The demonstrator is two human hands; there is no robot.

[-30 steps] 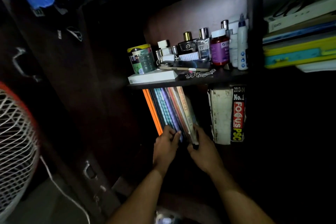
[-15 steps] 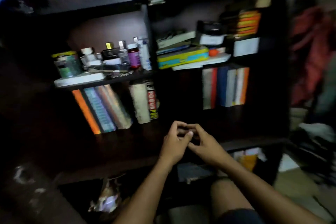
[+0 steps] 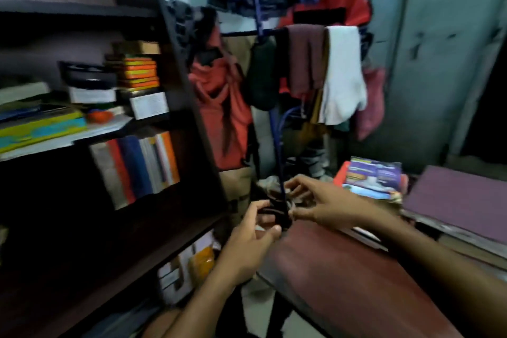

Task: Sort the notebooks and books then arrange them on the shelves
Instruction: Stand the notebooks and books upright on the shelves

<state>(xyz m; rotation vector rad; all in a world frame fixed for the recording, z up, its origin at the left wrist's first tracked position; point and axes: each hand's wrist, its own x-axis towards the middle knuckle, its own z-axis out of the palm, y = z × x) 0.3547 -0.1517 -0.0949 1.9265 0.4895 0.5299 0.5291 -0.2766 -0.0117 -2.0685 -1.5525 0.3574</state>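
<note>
The big dark shelf (image 3: 175, 68) already has a row of books (image 3: 137, 167) standing up, but a pile of books (image 3: 373, 178) waits on the right, beside the purple board (image 3: 461, 200). A clothes rack (image 3: 304, 33) full of clothes stands behind, with its blue pole (image 3: 277, 140) in the way. The left hand (image 3: 252, 239) and right hand (image 3: 326, 206) are close together in front of it, fingers loosely curled and holding nothing.

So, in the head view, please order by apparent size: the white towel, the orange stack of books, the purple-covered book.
1. white towel
2. purple-covered book
3. orange stack of books
The last two look close; their distances from the camera differ, so real sizes are unsure.
</note>
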